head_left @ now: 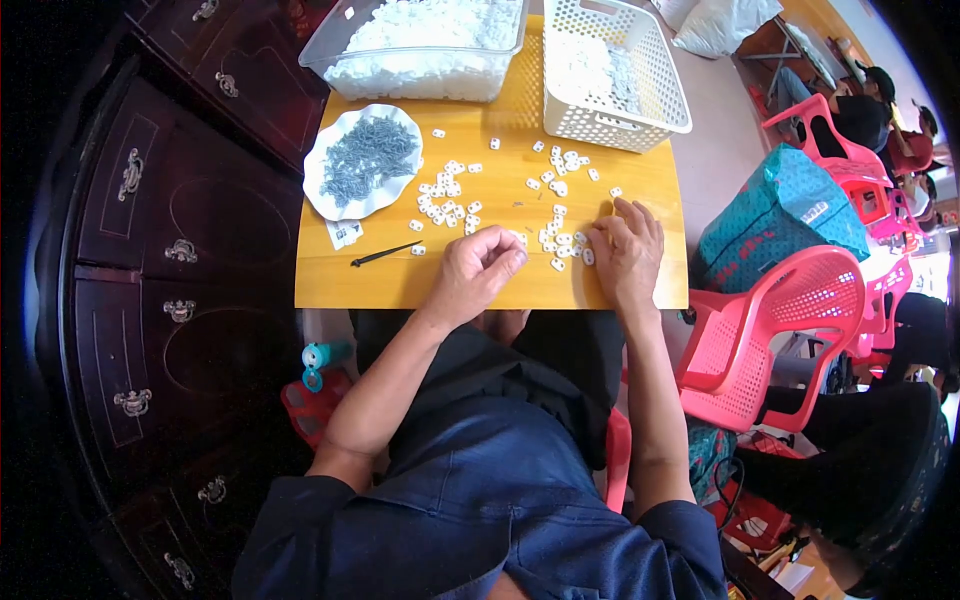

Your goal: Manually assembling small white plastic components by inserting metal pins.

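Observation:
My left hand [478,268] is over the table near its front edge, thumb and fingers closed in a pinch; whatever may be between them is hidden. To the right, my right hand [630,245] reaches down to the tabletop with its fingers apart, beside a loose group of small white two-holed plastic pieces [563,240]. A second scatter of the same pieces [440,200] lies beyond my left hand. A few tiny dark slivers [518,204] rest between the groups. Left of my left hand lies a thin black pointed tool [385,254].
A white scalloped plate [312,180] heaped with small grey screws or nails is at the left. Behind stand a clear tub [420,80] and a white perforated basket [610,125], both holding white pieces. Dark drawers [130,300] flank the left; a teal bag [775,215] and pink chairs [740,350] the right.

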Demonstrator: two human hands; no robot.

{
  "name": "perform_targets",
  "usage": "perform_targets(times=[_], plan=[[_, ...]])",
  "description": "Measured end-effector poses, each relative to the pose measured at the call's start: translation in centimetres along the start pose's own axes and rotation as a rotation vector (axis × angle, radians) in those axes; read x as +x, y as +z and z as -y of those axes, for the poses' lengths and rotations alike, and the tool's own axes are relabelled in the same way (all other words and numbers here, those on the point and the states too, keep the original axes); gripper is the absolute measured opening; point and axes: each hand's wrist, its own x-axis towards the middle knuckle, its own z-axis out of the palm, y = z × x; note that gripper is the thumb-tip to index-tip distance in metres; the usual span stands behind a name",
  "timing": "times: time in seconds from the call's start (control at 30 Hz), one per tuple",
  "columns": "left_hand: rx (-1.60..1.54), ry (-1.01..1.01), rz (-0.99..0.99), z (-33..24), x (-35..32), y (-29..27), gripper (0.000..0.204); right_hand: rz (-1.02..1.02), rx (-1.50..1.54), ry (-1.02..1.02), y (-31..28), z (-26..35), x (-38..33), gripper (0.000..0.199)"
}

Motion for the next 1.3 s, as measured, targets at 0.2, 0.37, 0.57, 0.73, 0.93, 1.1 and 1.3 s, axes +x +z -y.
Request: perform_targets(times=[0.2,0.37,0.57,0.73,0.93,1.1,1.3], plan=[[0.007,0.009,0.007,0.1,-0.1,0.2,0.011,-0.025,-0.069,-0.06,0.2,0.5,0.0,0.012],[-0.02,-0.017,-0.019,-0.1,-0.1,0.3,0.011,-0.043,0.28,0.052,-1.8,1.4,-0.2,0.003],[-0.014,-0.027,0.016,0.6,-0.2,0.8,0.012,-0.01,0.672,0.25,-2.9,3.1,-3.1,0.009],[0.027,-0.042,0.043,0.4,-0.5,1.7,0.011,0.056,0.773,0.371,-2.1,4.0,-6.4,0.011],[0.02,-0.076,0.078,0.7,-0.5,3.3,0.009,0.117,0.778,0.36,-2.4,4.5,-7.1,0.016],[0.03,-0.101,0.115,0.5,-0.1,4.4,0.01,0.089,0.882,0.423,-1.4,4.5,-7.7,0.017],[0.178,-0.023,0.146,0.7,0.6,4.7,0.01,0.042,1.052,0.522,-1.0,4.3,-7.8,0.018]])
